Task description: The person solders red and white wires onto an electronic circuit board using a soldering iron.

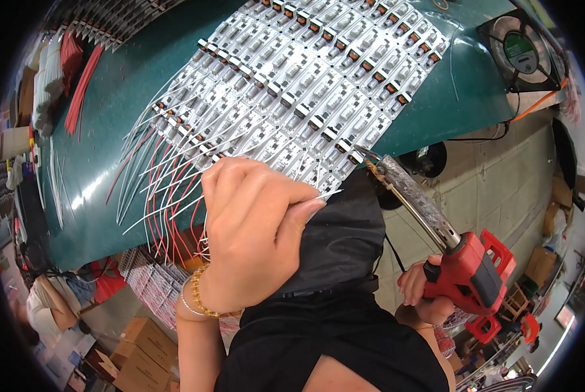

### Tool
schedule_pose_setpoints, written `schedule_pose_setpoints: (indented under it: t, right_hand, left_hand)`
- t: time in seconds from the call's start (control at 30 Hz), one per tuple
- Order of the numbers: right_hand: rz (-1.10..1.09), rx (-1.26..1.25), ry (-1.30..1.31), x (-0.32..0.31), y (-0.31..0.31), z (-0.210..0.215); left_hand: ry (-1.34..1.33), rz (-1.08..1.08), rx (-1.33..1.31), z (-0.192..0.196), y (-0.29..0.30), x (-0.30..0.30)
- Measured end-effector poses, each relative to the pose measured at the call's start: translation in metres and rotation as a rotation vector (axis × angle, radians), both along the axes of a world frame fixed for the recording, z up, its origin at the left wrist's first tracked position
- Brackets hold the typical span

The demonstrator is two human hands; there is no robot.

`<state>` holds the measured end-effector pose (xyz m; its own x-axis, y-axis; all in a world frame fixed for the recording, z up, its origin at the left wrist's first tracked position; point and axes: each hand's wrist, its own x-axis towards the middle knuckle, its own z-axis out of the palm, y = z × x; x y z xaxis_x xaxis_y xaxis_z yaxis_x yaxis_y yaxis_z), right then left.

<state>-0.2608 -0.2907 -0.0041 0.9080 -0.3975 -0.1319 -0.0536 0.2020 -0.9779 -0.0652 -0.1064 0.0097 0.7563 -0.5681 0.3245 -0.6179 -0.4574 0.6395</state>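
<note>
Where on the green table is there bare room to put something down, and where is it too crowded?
Bare green table lies between the red and white wire bundles on the left and the white circuit-board panel. Another bare strip lies between the panel and the fan. The near-left edge is crowded with loose wires, beside the left hand. The right hand holds the soldering gun.

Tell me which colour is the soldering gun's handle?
Red, with a dark grey panel; the soldering gun shows best in the head view.

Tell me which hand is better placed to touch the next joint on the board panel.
Right hand: its red soldering gun already has its tip at the white circuit-board panel's near edge. The left hand is pinching a thin white wire.
</note>
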Motion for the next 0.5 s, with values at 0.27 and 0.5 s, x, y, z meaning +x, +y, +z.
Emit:
schedule_pose_setpoints:
  t: [0.27, 0.5]
  right_hand:
    - [0.053, -0.021, -0.100, -0.005, -0.004, 0.003]
    - [-0.004, 0.010, 0.086, -0.005, -0.005, 0.013]
  left_hand:
    - [-0.109, 0.101, 0.160, 0.002, -0.018, -0.009]
    - [-0.121, 0.116, 0.163, -0.001, -0.018, -0.010]
